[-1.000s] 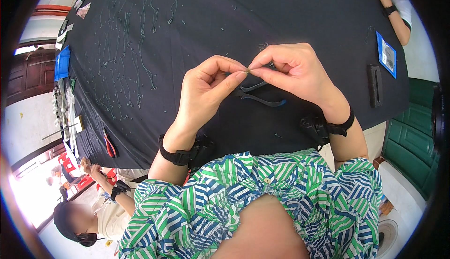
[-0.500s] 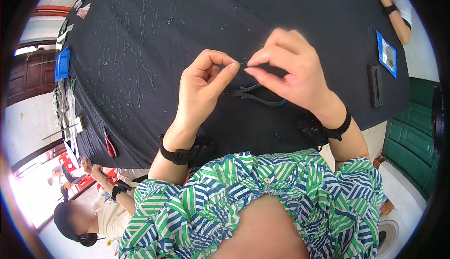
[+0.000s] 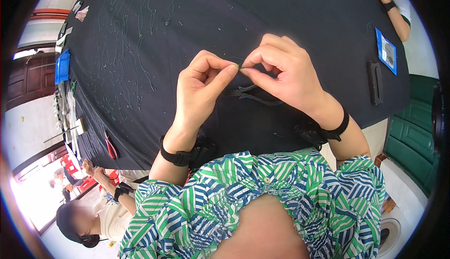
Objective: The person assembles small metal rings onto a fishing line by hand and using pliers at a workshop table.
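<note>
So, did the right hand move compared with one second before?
Yes. The right hand shifted slightly left, toward the left hand, judged against the dark pliers lying under it.

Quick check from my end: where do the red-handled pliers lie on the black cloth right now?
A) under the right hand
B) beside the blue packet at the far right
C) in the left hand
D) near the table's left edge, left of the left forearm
D: the red-handled pliers lie on the black cloth by its left edge, apart from the left hand, whose fingers pinch only a small thin piece.
</note>
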The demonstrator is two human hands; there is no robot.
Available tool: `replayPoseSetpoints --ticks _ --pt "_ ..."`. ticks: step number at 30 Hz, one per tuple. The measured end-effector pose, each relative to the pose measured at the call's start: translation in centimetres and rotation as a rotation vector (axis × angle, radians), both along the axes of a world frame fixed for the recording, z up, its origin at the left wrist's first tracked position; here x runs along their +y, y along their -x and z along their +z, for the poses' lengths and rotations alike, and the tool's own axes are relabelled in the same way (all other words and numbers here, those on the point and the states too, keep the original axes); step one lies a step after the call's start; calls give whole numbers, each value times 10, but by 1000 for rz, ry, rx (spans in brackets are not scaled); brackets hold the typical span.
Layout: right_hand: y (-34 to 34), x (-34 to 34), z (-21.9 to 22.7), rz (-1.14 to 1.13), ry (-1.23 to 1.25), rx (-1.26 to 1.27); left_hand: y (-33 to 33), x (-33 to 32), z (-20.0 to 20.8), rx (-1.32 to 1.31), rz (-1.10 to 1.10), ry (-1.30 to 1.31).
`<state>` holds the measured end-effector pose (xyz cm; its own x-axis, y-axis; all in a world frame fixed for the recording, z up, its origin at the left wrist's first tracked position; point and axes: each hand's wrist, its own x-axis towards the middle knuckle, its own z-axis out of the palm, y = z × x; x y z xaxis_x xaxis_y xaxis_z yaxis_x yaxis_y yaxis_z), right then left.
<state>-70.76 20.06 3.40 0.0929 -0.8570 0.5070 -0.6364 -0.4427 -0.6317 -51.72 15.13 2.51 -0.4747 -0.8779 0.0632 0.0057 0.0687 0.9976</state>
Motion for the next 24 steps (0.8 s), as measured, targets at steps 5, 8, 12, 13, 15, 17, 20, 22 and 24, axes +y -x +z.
replayPoseSetpoints --ticks 5,8,12,13,15,17,20,22,24 --pt "1 -1 1 -1 50 -34 -2 0 1 -27 -1 40" --pt "3 -1 1 6 53 -47 -2 -1 0 -46 -10 56" --pt "3 -1 1 25 42 -53 -2 -2 -4 -53 6 100" --pt "4 -1 1 33 32 -62 -3 -2 -4 -76 13 126" --pt "5 -2 0 50 20 -52 -4 -2 -4 -114 13 157" --pt "6 -2 0 66 7 -41 -4 -1 -4 -153 14 187" --pt "7 -2 0 95 -25 -61 -4 1 -3 -173 -5 110" --pt "8 -2 1 112 -71 -63 -5 1 1 -228 -61 50" --pt "8 -2 3 109 -103 -90 -4 2 0 -201 -34 44"
